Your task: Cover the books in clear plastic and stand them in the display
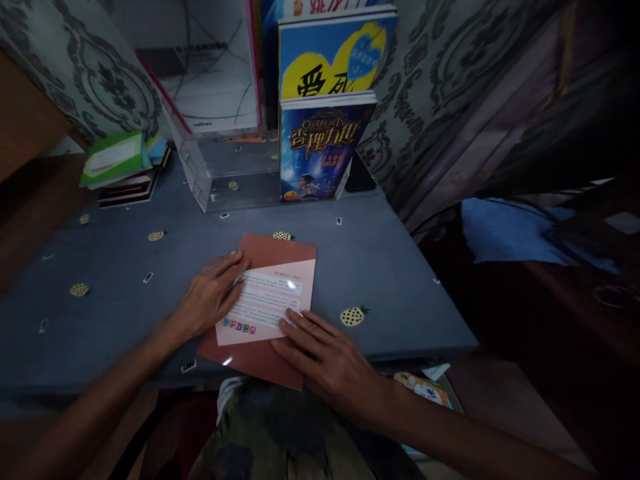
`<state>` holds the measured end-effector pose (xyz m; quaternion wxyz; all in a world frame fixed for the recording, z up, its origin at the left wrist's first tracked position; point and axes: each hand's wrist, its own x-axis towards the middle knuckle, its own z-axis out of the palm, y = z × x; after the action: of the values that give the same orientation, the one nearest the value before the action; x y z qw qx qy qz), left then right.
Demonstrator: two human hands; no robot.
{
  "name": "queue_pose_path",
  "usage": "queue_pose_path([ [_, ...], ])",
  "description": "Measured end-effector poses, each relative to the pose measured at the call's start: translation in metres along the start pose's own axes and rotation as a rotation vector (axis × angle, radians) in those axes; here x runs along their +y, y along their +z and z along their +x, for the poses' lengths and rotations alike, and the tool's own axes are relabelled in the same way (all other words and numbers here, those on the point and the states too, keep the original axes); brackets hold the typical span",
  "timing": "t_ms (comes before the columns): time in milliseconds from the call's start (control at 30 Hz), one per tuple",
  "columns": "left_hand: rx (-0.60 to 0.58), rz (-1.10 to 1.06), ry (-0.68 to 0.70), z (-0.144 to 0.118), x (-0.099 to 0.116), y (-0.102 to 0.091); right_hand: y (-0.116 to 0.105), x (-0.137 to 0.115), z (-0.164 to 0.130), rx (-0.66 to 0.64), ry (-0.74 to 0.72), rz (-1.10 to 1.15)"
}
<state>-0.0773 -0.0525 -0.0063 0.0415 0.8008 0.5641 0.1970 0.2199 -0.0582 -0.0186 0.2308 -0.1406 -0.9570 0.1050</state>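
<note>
A thin reddish-brown book (pixel 277 250) with a glossy surface lies slantwise at the table's front edge, its near corner jutting past the edge. A pale panel on it carries upside-down Chinese print and coloured characters. My left hand (pixel 213 293) rests on the book's left side, fingers stretched over the printed panel and the thumb beside them. Across the lower right of the book lies my right hand (pixel 320 350), its fingers extended flat on the surface. Whether any fingertip reaches under the book is hidden.
Behind the book, a clear acrylic rack (pixel 200 177) holds upright books, including a blue Chinese-titled one (pixel 320 157) in front. A dark phone-like slab (pixel 361 175) lies beside it. Green booklets (pixel 114 160) are stacked at the left back. The table (pixel 390 280) has a grey-blue pineapple-patterned cover.
</note>
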Motion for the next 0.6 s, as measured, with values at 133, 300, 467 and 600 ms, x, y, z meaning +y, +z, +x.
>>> queue_pose_path([
  [133,-0.082,-0.154,-0.014,-0.003,-0.014,-0.011,-0.008,0.002,0.0,0.07,-0.02,0.082],
  [300,-0.076,-0.384,-0.023,0.003,-0.027,-0.024,-0.035,0.014,0.02,0.223,-0.008,0.382],
  [467,-0.018,-0.638,-0.175,0.017,-0.016,-0.033,-0.072,0.019,0.055,0.351,0.233,0.631],
  [600,0.178,-0.842,-0.326,0.036,-0.002,-0.035,-0.085,0.031,0.088,0.625,0.425,0.811],
])
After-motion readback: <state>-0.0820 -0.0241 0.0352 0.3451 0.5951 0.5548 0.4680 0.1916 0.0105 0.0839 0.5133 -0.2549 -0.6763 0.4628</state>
